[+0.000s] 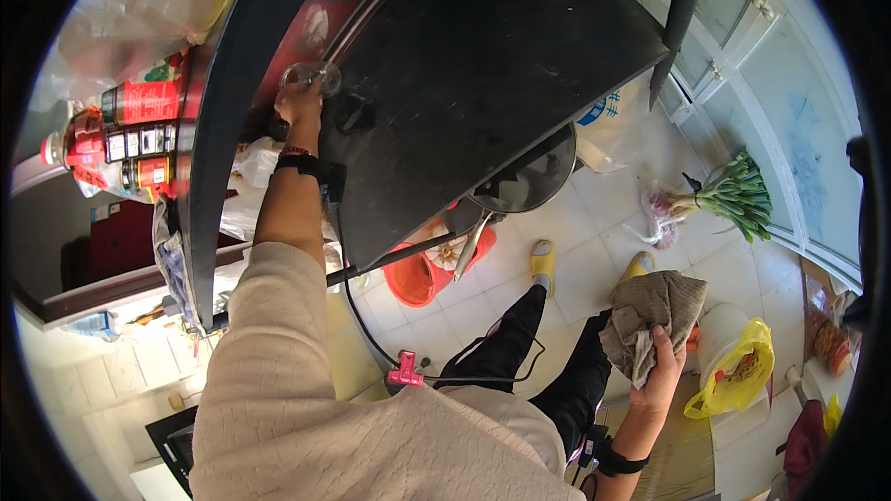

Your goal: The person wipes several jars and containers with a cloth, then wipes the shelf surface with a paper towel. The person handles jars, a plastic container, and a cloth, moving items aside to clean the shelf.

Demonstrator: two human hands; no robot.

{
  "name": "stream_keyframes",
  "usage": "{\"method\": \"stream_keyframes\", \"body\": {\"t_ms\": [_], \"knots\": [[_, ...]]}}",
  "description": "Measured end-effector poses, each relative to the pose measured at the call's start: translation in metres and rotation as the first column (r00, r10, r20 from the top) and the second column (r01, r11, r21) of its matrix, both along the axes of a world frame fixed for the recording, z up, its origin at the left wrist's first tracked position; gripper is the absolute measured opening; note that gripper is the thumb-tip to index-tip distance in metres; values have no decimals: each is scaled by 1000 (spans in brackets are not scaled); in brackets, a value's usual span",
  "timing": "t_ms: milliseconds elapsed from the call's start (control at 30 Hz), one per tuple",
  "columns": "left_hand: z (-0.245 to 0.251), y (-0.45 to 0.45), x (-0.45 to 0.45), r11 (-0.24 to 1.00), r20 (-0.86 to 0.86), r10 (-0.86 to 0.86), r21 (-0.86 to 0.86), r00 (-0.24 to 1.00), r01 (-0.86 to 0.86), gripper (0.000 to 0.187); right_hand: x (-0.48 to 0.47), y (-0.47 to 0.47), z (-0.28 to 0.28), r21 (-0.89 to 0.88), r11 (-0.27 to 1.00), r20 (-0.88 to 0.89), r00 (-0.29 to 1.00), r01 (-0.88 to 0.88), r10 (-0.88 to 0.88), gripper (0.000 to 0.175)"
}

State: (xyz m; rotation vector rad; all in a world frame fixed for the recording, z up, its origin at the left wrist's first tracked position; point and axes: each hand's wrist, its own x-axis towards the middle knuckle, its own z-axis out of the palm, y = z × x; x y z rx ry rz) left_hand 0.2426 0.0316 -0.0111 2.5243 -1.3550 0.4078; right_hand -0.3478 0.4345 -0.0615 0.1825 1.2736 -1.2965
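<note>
My left hand (299, 106) reaches to the upper left and grips a clear glass jar or cup (311, 76) at the back edge of a black shelf top (487, 62). Only part of the fingers shows around the glass. At the lower right, my right hand (660, 374) holds a crumpled grey-brown cloth (654, 320), its thumb pressed on the near side. The cloth hangs over the floor, beside my right leg and away from the shelf.
Below the shelf are a lidded pan (532, 174) and red plastic containers (411, 282). Bottles and jars (150, 101) stand at the left. Spring onions (741, 198) lie on the tiled floor. A bin with a yellow bag (738, 383) stands at the right. A black cable (362, 323) hangs near my body.
</note>
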Motion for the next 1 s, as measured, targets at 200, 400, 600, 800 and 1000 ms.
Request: {"method": "stream_keyframes", "body": {"t_ms": [200,400,600,800,1000], "knots": [[-5,48,-41,873,-514,-404,-463,757,151,25,1,-3,3,-17,999,-5,999,-39,39,47],[28,159,-175,848,-791,-530,-494,305,191,25,-4,-8,12,-89,992,30,996,-85,88,45],[32,223,-224,816,-803,-564,-508,193,275,23,-9,-3,34,-151,978,60,987,-142,152,43],[80,265,-276,829,-835,-395,-503,-382,243,16,-3,-16,77,-264,958,190,968,-111,164,47],[126,303,-334,642,-756,-590,-653,-285,402,24,11,-26,126,-494,868,436,848,-54,300,59]]}}
